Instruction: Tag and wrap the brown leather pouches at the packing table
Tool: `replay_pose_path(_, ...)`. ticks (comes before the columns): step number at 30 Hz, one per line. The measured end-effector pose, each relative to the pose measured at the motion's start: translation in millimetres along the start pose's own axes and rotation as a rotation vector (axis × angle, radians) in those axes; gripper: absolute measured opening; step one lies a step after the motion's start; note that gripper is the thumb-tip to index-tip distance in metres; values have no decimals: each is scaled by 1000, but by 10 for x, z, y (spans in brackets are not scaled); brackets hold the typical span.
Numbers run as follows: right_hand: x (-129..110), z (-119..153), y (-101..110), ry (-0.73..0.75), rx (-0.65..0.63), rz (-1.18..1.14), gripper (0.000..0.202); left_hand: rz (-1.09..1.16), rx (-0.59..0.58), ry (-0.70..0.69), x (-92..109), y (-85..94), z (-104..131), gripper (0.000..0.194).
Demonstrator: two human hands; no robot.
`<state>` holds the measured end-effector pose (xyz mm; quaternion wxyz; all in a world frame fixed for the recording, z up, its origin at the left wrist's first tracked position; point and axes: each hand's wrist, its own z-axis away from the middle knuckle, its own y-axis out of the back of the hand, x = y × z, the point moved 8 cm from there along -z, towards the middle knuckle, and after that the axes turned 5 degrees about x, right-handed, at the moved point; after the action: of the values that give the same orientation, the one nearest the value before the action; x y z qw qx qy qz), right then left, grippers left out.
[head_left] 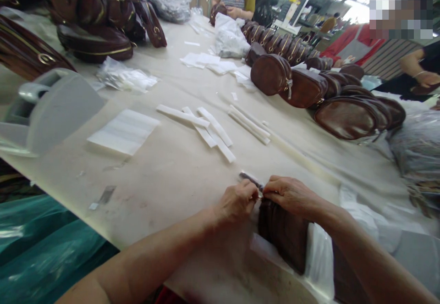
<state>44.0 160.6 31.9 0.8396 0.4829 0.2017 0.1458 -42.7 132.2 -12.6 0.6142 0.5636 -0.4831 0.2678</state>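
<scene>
Right now my left hand [237,201] and right hand [290,196] pinch the small wrapped zipper pull [252,180] atop the brown pouch [283,233], upright at the table's [172,175] near edge. Wrapping looks partway; white strips [206,129] wait ahead, with many finished-looking pouches [309,88] beyond.

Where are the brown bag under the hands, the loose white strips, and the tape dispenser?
brown bag [283,235]: head view, on its leather side below the hands.
white strips [215,132]: head view, middle of the crossed pile.
tape dispenser [58,111]: head view, on its grey sloped body.
</scene>
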Motion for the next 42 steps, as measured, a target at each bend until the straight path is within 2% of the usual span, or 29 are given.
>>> replay_pose_path(5,-12,8,27,-9,12,2,28,-112,-8,-53,97,-39,118,14)
replay_pose_path(10,-25,23,42,-14,18,-32,27,-263,-66,17,88,-124,119,14)
replay_pose_path(20,-6,2,24,-15,33,-35,27,-188,-40,125,50,-172,43,15)
replay_pose_path(24,4,12,16,-18,37,-34,27,-71,-5,199,35,-176,2,13)
replay_pose_path(27,13,19,17,-3,54,-48,26,102,22,289,-29,-74,-29,12)
replay_pose_path(32,-25,36,106,63,178,-150,25,473,78,458,-194,150,-58,9)
replay_pose_path(37,-116,9,85,110,191,-153,21,686,198,497,-238,294,-94,7)
replay_pose_path(42,-148,-58,34,100,167,-166,21,768,227,493,-228,324,-100,8)
